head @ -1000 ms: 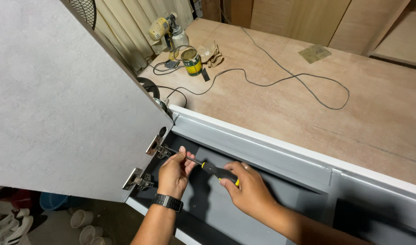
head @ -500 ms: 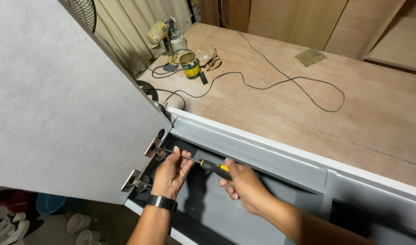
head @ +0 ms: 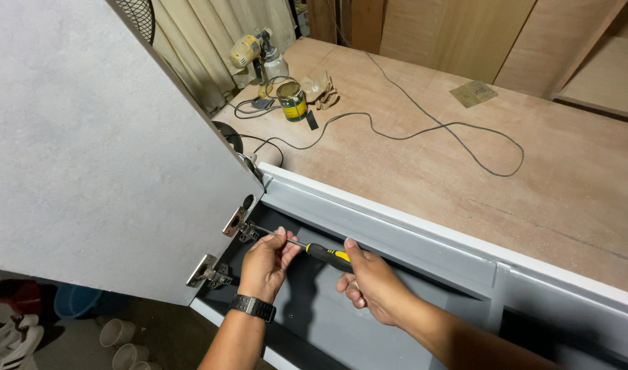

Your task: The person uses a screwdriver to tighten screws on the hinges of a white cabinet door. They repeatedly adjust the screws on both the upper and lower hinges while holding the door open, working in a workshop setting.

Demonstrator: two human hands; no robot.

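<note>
Two hands worked a screwdriver on the upper hinge of an open cabinet door.

The right hand (head: 372, 282) was closed around the black and yellow handle of the screwdriver (head: 314, 249), and the left hand (head: 266, 264), with a black wristwatch (head: 253, 307), pinched the metal shaft near its tip to guide it. Compared with a moment earlier, the right hand had slid a little back along the handle, while the tip stayed at the upper hinge (head: 240, 225), so the turning of the screw seemed to go on. The lower hinge (head: 208, 270) sat just below on the grey door (head: 102, 157). Farther away, on the plywood counter (head: 465, 157), lay a paint can (head: 293, 101), a spray gun (head: 249, 51) and a long cable (head: 430, 123).
</note>
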